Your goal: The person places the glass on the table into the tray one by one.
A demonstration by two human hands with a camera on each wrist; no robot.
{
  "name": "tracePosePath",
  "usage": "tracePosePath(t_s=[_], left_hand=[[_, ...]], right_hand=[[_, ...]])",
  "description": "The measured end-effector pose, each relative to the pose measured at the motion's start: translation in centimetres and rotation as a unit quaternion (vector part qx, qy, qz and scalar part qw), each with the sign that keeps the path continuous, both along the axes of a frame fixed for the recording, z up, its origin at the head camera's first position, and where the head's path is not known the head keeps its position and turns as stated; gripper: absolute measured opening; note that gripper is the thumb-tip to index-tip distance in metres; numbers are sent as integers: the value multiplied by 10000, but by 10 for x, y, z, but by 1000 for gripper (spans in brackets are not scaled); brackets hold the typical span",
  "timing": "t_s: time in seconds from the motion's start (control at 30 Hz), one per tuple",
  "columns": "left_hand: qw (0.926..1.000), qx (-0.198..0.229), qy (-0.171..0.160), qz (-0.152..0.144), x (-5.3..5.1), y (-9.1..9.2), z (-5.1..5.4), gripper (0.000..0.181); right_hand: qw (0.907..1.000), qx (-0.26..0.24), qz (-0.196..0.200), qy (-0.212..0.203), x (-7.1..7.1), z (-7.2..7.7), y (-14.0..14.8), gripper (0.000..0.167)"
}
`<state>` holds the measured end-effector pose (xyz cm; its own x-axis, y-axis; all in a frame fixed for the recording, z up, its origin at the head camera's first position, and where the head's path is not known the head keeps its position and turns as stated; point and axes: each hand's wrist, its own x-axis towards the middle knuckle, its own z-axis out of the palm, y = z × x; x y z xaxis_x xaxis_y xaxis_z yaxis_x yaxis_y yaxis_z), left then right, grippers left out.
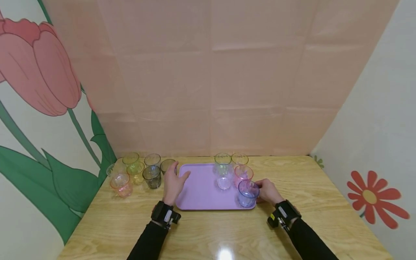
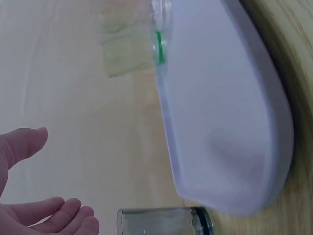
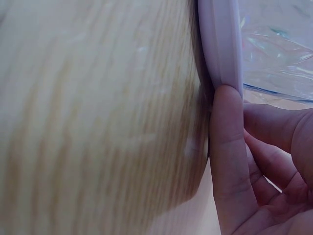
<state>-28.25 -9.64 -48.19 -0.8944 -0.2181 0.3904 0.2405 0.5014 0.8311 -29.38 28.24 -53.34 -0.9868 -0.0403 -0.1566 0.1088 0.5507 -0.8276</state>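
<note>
A blue-tinted glass [image 1: 248, 194] stands upright on the front right corner of a purple tray [image 1: 201, 191]. Beside it is my right hand [image 1: 269, 191], with one fairly straight finger [image 3: 227, 147] touching the tray's rim in the right wrist view; contact with the glass is unclear. My left hand [image 1: 173, 186] hovers past the tray's left edge, thumb and fingers apart and holding nothing. Just behind it stands a dark grey glass [image 1: 166, 167], partly hidden by the fingers. In the left wrist view that grey glass [image 2: 159, 221] lies below the spread fingers.
Left of the tray stand several tinted glasses, among them a pink one [image 1: 121, 186], a yellow one [image 1: 136, 175] and a dark one [image 1: 152, 178]. On the tray's right half are a green-rimmed glass [image 1: 223, 162] and a pink glass [image 1: 243, 175]. A paper-covered wall [image 1: 208, 90] rises behind the table.
</note>
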Motion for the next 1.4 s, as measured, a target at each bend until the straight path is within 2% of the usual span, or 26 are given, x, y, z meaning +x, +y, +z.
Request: tracePosePath(t_s=[0.1,0.2,0.3,0.43,0.77,1.13,1.4], left_hand=[[9993,-104,258,239,-3,-11,2,60],[9980,-183,345,502,-6,-23,4,60],[9976,-57,173,661,-6,-34,5,65],[9973,94,63,726,-6,-45,5,70],[9939,118,-392,1022,-3,-66,-5,83],[9882,132,-1024,1134,0,-77,-13,91],[9874,94,-1078,1152,-3,-80,-14,92]], right_hand=[[10000,24,-24,-19,0,0,0,15],[10000,32,7,-34,1,0,0,14],[9999,66,-20,-76,1,0,0,14],[9999,74,-58,-83,-1,0,1,17],[10000,61,-21,67,0,-2,0,14],[9999,107,-26,38,1,1,-2,15],[9999,165,-1,52,-1,-2,0,15]])
